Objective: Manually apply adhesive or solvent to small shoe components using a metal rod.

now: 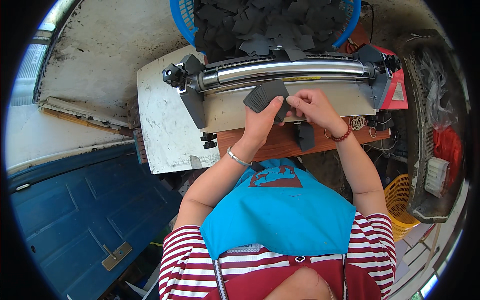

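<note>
My left hand (261,122) grips a fanned stack of dark grey sheets (265,95) just in front of a roller machine (280,75) with a shiny steel cylinder. My right hand (315,106) pinches the stack's right edge with thumb and fingers. Both hands hover over the machine's pale feed plate (225,107). A small pile of the same dark pieces (305,136) lies on the brown wooden tabletop (280,145) below my right wrist. Behind the roller, a blue basket (186,20) is heaped with several dark grey pieces.
A white board (160,125) sticks out under the machine's left side. A blue door (85,210) lies on the ground at lower left. A yellow basket (397,200) and a grey crate (425,125) with red bags stand to the right. Rubber bands (357,122) lie near the machine's red end.
</note>
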`<state>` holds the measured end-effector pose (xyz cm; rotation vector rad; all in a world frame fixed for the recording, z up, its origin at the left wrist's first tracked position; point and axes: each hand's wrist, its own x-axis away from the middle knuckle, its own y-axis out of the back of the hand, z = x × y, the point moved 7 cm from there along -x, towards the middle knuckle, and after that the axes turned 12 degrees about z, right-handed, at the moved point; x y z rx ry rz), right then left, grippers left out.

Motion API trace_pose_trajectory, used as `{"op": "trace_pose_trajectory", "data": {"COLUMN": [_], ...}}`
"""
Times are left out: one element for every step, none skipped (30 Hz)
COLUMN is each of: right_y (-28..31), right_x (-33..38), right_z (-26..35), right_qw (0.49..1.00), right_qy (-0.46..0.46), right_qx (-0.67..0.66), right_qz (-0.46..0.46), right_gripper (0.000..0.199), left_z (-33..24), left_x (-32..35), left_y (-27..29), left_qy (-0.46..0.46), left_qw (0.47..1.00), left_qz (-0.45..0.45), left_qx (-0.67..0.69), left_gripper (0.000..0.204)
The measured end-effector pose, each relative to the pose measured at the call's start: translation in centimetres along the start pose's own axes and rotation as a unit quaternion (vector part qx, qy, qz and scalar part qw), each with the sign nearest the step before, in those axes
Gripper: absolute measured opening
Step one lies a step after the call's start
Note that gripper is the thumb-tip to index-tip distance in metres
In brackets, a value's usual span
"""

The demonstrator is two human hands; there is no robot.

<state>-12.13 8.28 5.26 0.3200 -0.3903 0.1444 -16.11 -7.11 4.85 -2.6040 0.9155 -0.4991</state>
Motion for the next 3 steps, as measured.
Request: {"op": "trace_pose_trajectory", "data": {"right_y": [-0.88,-1.86,-1.84], "right_x": [0.13,0.27,0.30], "right_z": [0.21,0.53,0.48], "right_qw": [0.998,0.993,0.993], "right_qy": [0.014,0.029,0.028], "right_qx": [-0.047,-0.094,-0.094], "right_qz": [0.034,0.068,0.068], "right_gripper": [0.036,0.032,0.032], "left_z": [0.31,0.57,0.57], "left_x": [-0.15,-0.22,-0.21], "left_y": [-0.01,-0.02,-0.12], "left_qy": [0.011,0.022,0.024], "left_qw": [1.000,1.000,0.999], "left_qz": [-0.001,-0.002,0.004], "left_qx": [0.008,0.016,0.023], "left_gripper": [0.018,0.019,0.019]}}
